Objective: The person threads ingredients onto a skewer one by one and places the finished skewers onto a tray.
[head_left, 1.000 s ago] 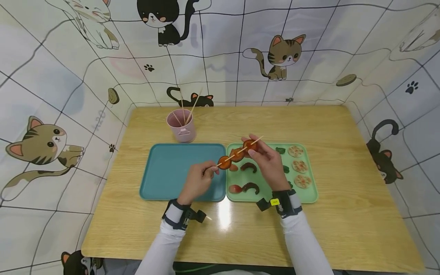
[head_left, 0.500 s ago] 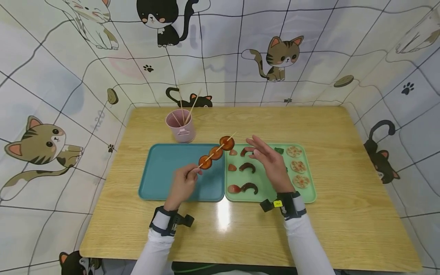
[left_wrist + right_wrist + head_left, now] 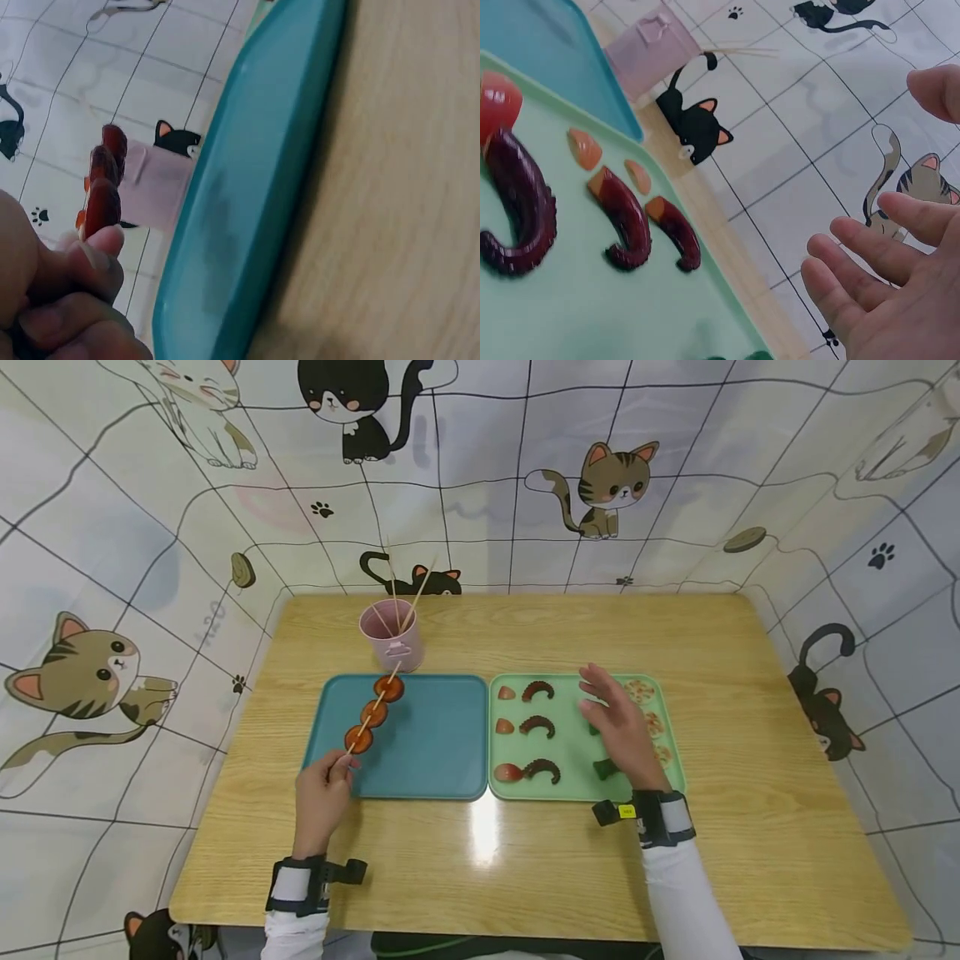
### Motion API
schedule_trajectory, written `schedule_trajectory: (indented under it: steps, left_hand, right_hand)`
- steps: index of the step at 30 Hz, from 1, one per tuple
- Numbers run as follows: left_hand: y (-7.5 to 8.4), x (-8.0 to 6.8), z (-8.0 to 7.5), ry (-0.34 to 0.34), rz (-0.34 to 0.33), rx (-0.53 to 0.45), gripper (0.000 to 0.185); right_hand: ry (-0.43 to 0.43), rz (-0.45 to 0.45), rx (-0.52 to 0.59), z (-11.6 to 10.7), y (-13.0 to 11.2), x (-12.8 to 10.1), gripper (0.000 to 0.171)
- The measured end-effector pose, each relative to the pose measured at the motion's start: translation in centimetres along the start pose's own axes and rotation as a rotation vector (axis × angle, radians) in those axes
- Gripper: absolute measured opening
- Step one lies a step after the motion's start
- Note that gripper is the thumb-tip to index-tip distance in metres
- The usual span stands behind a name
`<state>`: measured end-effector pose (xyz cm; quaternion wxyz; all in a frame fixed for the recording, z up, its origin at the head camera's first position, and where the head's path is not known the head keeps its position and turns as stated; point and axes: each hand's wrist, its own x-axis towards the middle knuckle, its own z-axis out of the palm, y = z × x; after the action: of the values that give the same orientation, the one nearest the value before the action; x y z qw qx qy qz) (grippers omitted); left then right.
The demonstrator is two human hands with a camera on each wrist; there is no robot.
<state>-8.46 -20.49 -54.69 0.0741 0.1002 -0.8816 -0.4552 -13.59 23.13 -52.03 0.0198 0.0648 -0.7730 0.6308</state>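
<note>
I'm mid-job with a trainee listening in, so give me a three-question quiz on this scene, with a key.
1. Multiple choice: which hand holds the skewer? A) left B) right C) both
2. Count: how many dark curled tentacles show on the green tray?
3. True or false: the pink bucket stands on the green tray.

Key:
1. A, the left hand.
2. Three.
3. False; the pink bucket stands on the table, beyond the blue tray.
</note>
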Motion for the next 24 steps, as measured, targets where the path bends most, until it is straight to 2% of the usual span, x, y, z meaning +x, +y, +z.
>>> schedule_trajectory:
  steps: [4, 9, 13, 17, 24]
  left_hand:
    - [-1.0, -0.4, -0.7, 0.098, -0.053, 0.073, 0.030]
    - [-1.9, -0.4, -0.6, 0.206, -0.052, 0.157, 0.027]
    - [-2.1, -0.3, -0.1, 0.239, -0.074, 0.188, 0.026]
    - [-2.1, -0.2, 0.0, 0.212, -0.114, 0.214, 0.027]
    - [-1.3, 0.3, -0.8, 0.047, -0.159, 0.274, 0.030]
  right_hand:
    - [0.009, 0.011, -0.006, -0.6, 0.2, -0.2, 0.061]
    - [0.017, 0.012, 0.020, -0.4, 0.2, -0.4, 0.060]
    - [0.018, 0.013, 0.013, -0.2, 0.3, -0.7, 0.061]
    - [0.021, 0.006, 0.005, -0.1, 0.5, -0.9, 0.060]
    - [0.004, 0.016, -0.005, 0.2, 0.6, -0.6, 0.059]
